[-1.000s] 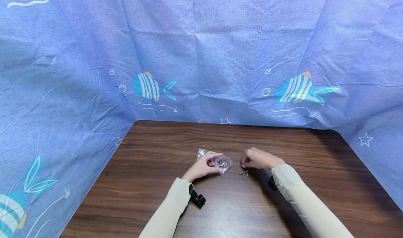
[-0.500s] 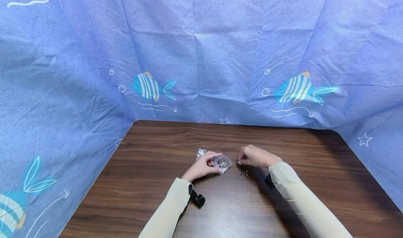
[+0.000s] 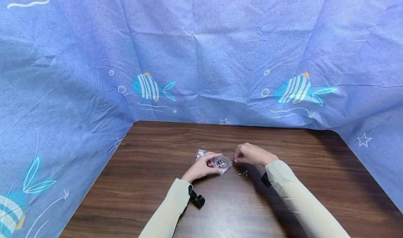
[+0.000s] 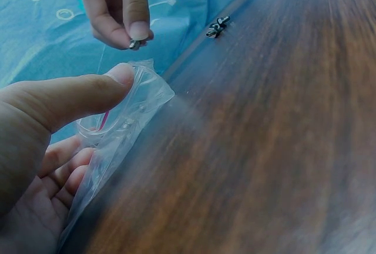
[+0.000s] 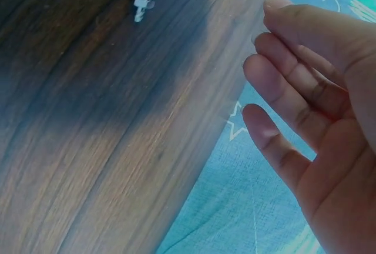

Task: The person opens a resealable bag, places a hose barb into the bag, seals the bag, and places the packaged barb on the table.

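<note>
Surface (image 3: 151, 161): any dropped part would probably bounce or roll. Left hand (image 3: 201, 167): grip clamped on the clear bag (image 3: 228, 161), its mouth liable to fold if squeezed. Right hand (image 3: 253, 154): grip pinching one metal part (image 4: 135, 44) just beside the bag; a slip could lose it. Loose pile (image 3: 244, 173): near, exposed to knocks. Unclear: whether crumpled plastic (image 3: 201, 153) beyond the left hand belongs to the bag; the pinched part's shape, mostly covered.
</note>
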Tool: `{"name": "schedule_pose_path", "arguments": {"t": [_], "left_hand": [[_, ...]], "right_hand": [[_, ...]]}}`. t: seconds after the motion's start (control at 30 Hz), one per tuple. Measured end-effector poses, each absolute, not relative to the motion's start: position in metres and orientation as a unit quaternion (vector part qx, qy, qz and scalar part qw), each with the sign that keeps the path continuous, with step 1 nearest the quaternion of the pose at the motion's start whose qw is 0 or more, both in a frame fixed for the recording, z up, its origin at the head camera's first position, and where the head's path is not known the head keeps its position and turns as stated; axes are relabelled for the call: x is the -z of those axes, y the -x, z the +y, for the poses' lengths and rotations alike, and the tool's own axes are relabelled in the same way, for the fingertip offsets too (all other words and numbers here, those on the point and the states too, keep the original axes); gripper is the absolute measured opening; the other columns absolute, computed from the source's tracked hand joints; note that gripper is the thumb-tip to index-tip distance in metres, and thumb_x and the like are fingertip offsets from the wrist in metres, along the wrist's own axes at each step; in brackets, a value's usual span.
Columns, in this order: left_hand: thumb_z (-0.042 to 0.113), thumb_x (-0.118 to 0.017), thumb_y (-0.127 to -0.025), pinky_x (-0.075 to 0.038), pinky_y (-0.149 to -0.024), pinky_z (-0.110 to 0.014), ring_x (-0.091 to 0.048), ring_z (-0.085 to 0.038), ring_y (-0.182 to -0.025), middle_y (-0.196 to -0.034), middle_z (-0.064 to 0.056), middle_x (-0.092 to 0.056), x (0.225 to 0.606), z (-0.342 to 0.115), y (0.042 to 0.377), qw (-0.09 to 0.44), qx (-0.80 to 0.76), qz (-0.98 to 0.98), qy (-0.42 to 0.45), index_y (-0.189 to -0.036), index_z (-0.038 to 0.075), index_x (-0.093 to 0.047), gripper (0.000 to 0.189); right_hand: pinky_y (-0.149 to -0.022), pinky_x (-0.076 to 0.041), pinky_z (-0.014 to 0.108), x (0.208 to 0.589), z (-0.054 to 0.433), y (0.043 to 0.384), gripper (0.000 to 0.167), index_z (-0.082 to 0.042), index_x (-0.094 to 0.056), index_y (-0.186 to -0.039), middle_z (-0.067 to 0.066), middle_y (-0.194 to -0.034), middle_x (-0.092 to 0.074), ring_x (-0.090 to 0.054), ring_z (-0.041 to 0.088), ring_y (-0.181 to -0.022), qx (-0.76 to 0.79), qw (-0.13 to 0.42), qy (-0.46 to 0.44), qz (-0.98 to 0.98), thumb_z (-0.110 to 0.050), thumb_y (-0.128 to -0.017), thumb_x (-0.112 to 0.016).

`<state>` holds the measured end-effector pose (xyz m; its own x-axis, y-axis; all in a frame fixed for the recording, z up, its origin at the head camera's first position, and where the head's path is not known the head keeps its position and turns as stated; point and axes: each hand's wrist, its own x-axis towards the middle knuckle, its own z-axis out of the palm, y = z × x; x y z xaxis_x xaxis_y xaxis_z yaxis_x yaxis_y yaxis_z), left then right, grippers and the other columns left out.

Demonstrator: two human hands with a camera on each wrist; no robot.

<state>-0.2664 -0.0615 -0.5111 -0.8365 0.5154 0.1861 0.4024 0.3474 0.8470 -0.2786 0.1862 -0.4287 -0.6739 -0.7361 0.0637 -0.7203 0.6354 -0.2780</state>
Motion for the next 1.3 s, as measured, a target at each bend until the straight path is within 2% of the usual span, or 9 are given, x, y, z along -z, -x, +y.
{"name": "schedule_pose_path", "arguments": {"t": [0.2,0.4,0.57,0.87,1.07,1.3], "left_hand": [[0.008,-0.078,-0.078,-0.044,-0.071,-0.024,-0.055,-0.039,-0.083,-0.116,-0.022,-0.058,0.497,-0.06,0.258,0.06,-0.495,0.818,-0.286,-0.133,-0.001,-0.054,0.06],[0.004,-0.077,-0.078,-0.045,-0.071,-0.026,-0.054,-0.04,-0.081,-0.114,-0.025,-0.058,0.473,-0.062,0.245,0.059,-0.505,0.808,-0.296,-0.13,-0.006,-0.055,0.057],[0.005,-0.076,-0.079,-0.042,-0.07,-0.02,-0.055,-0.04,-0.083,-0.116,-0.025,-0.058,0.473,-0.062,0.244,0.064,-0.505,0.808,-0.296,-0.131,-0.004,-0.055,0.057],[0.005,-0.076,-0.079,-0.041,-0.069,-0.018,-0.054,-0.039,-0.081,-0.112,-0.025,-0.059,0.473,-0.062,0.245,0.062,-0.504,0.809,-0.297,-0.13,-0.005,-0.056,0.056],[0.006,-0.077,-0.078,-0.04,-0.068,-0.018,-0.054,-0.039,-0.082,-0.115,-0.024,-0.059,0.489,-0.06,0.254,0.063,-0.501,0.814,-0.287,-0.131,-0.002,-0.055,0.058],[0.015,-0.081,-0.076,-0.041,-0.069,-0.018,-0.055,-0.023,-0.079,-0.114,-0.012,-0.061,0.512,-0.06,0.267,0.055,-0.499,0.82,-0.277,-0.131,0.009,-0.059,0.06]], "right_hand": [[-0.066,-0.05,0.021,0.426,0.181,0.279,0.005,-0.012,-0.071,-0.079,-0.007,-0.078,-0.063,-0.056,0.001,-0.069,0.142,0.026,0.41,0.901,-0.014,-0.083,-0.073],[-0.065,-0.049,0.02,0.424,0.176,0.28,0.004,-0.014,-0.071,-0.08,-0.008,-0.078,-0.063,-0.055,0.0,-0.069,0.144,0.025,0.415,0.898,-0.013,-0.083,-0.073],[-0.066,-0.05,0.02,0.422,0.171,0.279,0.004,-0.013,-0.071,-0.079,-0.009,-0.079,-0.063,-0.056,0.0,-0.069,0.146,0.023,0.418,0.896,-0.015,-0.082,-0.074],[-0.066,-0.05,0.02,0.421,0.163,0.279,0.003,-0.011,-0.072,-0.081,-0.007,-0.078,-0.063,-0.055,0.001,-0.069,0.143,0.021,0.426,0.893,-0.012,-0.08,-0.075],[-0.065,-0.049,0.019,0.422,0.16,0.28,0.003,-0.011,-0.071,-0.08,-0.008,-0.078,-0.062,-0.054,0.0,-0.068,0.141,0.032,0.417,0.897,-0.013,-0.081,-0.074],[-0.065,-0.049,0.021,0.424,0.157,0.281,0.006,-0.011,-0.072,-0.083,-0.008,-0.08,-0.062,-0.055,0.001,-0.069,0.142,0.045,0.4,0.904,-0.017,-0.083,-0.073]]}}
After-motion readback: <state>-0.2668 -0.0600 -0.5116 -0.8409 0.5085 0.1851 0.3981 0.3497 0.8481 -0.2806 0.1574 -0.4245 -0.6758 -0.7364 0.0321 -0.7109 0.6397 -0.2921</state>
